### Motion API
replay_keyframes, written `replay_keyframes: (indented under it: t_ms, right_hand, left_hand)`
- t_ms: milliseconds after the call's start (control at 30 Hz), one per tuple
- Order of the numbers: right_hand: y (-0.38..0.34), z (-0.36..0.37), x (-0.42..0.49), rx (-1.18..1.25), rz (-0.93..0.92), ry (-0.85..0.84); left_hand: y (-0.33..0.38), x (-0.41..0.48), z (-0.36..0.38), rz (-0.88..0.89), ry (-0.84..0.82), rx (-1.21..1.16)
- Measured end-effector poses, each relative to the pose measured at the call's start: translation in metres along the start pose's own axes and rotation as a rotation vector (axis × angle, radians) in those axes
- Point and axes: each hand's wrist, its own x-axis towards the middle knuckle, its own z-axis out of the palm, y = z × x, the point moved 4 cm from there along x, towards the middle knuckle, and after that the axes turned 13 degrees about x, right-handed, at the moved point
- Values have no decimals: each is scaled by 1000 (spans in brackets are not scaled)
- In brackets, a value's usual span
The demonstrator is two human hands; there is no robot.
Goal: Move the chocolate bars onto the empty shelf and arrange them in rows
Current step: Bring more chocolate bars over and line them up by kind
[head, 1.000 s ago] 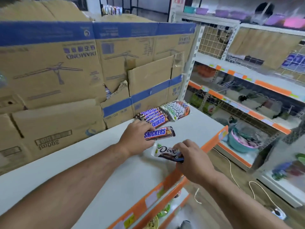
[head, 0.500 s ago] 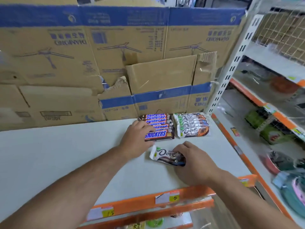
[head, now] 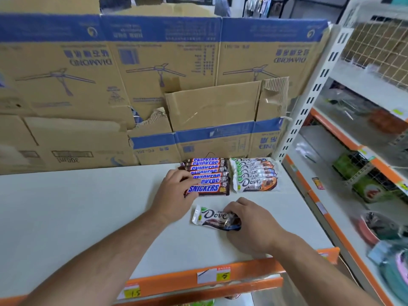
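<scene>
The front Snickers bar (head: 206, 189) lies flat on the white shelf (head: 88, 217), closing a row of Snickers bars (head: 205, 170) that overlap one another toward 12 o'clock. Your left grip (head: 174, 193) is curled over the left end of that front bar, fingers on top and thumb at its near edge. Just beside the row at 3 o'clock sits a matching overlapped row of Dove bars (head: 254, 173), the two rows close but not touching. At 5 o'clock from the front Snickers bar a single Dove bar (head: 209, 216) lies on the shelf, apart from both rows and slightly tilted. Your right grip (head: 251, 224) pinches its right end with bent fingers. Cardboard boxes (head: 154, 74) stand along the back of the shelf at 12 o'clock. An orange edge strip (head: 176, 281) with price tags (head: 223, 276) runs at 6 o'clock, and other stocked shelves (head: 353, 140) stand at 3 o'clock.
</scene>
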Motion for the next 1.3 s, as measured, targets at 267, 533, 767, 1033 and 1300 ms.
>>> replay_keyframes:
  t_ms: [267, 533, 767, 1033, 1300]
  right_hand:
    - [-2, 2, 1, -7, 56, 13]
    - [6, 3, 0, 38, 52, 42]
    - [35, -23, -6, 54, 73, 113]
    - [75, -51, 13, -172, -8, 292]
    - [84, -42, 2, -229, -183, 622]
  left_hand:
    - [-1, -1, 5, 81, 29, 86]
    - [0, -5, 3, 94, 7, 111]
    - [9, -9, -4, 87, 2, 220]
    - [73, -41, 11, 251, -143, 118]
    - [78, -42, 12, 208, -182, 201]
